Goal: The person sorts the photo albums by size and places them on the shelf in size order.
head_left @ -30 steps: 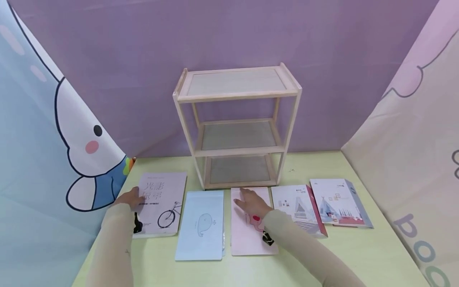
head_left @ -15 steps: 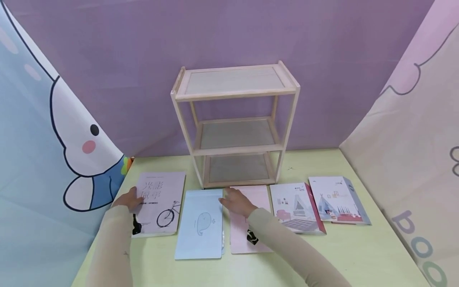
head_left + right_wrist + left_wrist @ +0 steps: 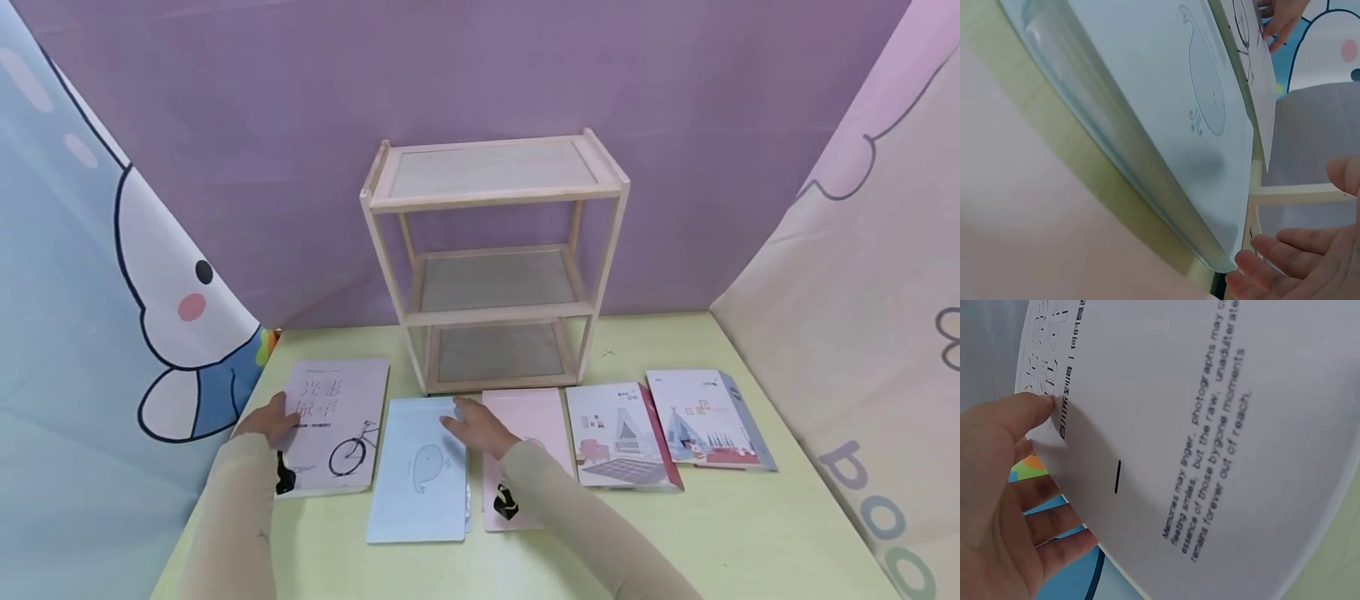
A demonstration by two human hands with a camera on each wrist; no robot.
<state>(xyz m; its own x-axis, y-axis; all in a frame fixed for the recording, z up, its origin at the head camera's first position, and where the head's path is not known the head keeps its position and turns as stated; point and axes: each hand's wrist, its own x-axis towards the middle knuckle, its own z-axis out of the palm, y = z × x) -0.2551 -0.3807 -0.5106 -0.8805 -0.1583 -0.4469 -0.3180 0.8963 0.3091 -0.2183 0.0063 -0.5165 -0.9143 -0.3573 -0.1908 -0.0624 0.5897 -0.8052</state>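
Note:
My left hand (image 3: pixel 268 419) is at the left edge of a white book (image 3: pixel 347 446) with a bicycle on its cover. In the left wrist view the thumb (image 3: pixel 1038 409) lies on the cover, while the other fingertips reach the edge from below, so the hand pinches the book. My right hand (image 3: pixel 480 427) hovers over the gap between a light blue notebook (image 3: pixel 408 517) with a whale drawing and a pink notebook (image 3: pixel 525 408). Its fingers are extended and hold nothing. The right wrist view shows them close to the blue notebook's (image 3: pixel 1166 94) upper corner.
A wooden three-tier rack (image 3: pixel 495 317) stands behind the notebooks on the pale green table (image 3: pixel 322 558). To the right lie two white books, one with a red edge (image 3: pixel 617 442) and one with a grey-blue edge (image 3: pixel 701 417). Printed cloths enclose the sides.
My right hand has moved left from over the pink notebook to the upper right corner of the blue one. The left hand stays on the white book's edge.

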